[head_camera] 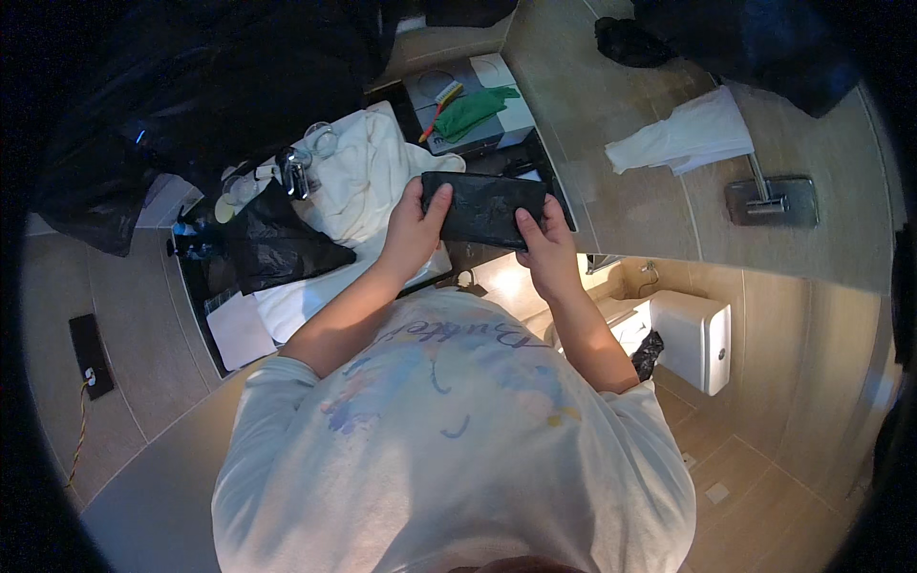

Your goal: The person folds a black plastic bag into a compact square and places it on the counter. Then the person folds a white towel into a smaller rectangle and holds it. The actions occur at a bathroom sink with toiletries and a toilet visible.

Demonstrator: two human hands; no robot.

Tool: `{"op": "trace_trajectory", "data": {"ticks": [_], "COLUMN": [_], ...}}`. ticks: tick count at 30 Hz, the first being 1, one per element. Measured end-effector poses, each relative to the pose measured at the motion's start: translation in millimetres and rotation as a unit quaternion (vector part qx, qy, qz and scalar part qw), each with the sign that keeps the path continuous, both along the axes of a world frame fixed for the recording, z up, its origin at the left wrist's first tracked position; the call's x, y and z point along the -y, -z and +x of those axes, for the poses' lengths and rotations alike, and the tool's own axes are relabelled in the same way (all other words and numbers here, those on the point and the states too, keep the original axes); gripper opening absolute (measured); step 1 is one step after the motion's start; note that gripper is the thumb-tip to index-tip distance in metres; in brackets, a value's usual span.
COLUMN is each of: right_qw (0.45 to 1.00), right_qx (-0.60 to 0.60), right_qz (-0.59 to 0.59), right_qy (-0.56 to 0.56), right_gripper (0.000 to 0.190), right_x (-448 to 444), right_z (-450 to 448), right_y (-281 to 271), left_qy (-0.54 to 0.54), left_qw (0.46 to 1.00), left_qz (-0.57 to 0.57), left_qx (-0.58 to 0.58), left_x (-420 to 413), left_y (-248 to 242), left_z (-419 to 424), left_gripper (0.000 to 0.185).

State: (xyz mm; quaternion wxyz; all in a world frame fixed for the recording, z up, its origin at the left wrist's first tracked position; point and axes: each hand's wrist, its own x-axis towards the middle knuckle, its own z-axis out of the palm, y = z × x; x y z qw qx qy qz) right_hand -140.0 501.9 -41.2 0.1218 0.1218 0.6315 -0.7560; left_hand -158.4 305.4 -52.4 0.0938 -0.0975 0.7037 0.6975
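Observation:
A flat black rectangular bundle (486, 211), with a creased sheen like folded plastic, is held up level before my chest. My left hand (414, 233) grips its left end, thumb on top. At the right end my right hand (551, 247) pinches it the same way. Beyond and to the left, a rumpled white towel (362, 168) is spread over the counter by a chrome faucet (294, 175). A loose black plastic bag (286, 240) lies on the towel's near left part.
A box (516, 118) at the back carries a green cloth (473, 114) and a brush (440, 107). A white cloth (688, 136) hangs from a wall bar (759, 175). Below right stands a white toilet (688, 336). A corded wall socket (91, 357) is at left.

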Motion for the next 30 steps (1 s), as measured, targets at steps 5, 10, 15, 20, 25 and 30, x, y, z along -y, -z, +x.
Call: {"op": "trace_trajectory", "data": {"ticks": [5, 10, 15, 20, 25, 30], "right_qw": [1.000, 0.999, 0.996, 0.994, 0.967, 0.907], "right_qx": [-0.015, 0.019, 0.047, 0.013, -0.052, -0.097], "right_qz": [0.014, -0.019, 0.056, 0.106, 0.248, 0.409], "right_qy": [-0.013, 0.036, 0.057, 0.019, 0.014, 0.027], "right_gripper": [0.025, 0.018, 0.013, 0.021, 0.027, 0.028], "right_x": [-34.6, -61.2, -68.4, -72.7, -104.3, -116.6], "right_z": [-15.7, -17.4, -4.3, 5.1, -3.7, -39.4], "right_y": [17.2, 76.1, 125.4, 151.0, 217.2, 242.2], "left_qy": [-0.007, 0.054, 0.054, 0.069, 0.084, 0.078], "left_qw": [0.996, 0.990, 0.987, 0.960, 0.987, 0.979], "left_qz": [-0.053, -0.121, -0.152, -0.233, -0.134, -0.188], "left_qx": [-0.072, -0.050, 0.003, -0.138, -0.009, -0.028], "left_x": [-30.6, -40.7, -45.0, -74.0, -99.6, -120.2], "left_y": [46.5, 64.0, 112.5, 149.1, 213.3, 253.3], "left_z": [-15.1, -18.4, -29.1, -63.8, -104.7, -120.5], "left_gripper": [0.030, 0.026, 0.024, 0.024, 0.036, 0.036]}}
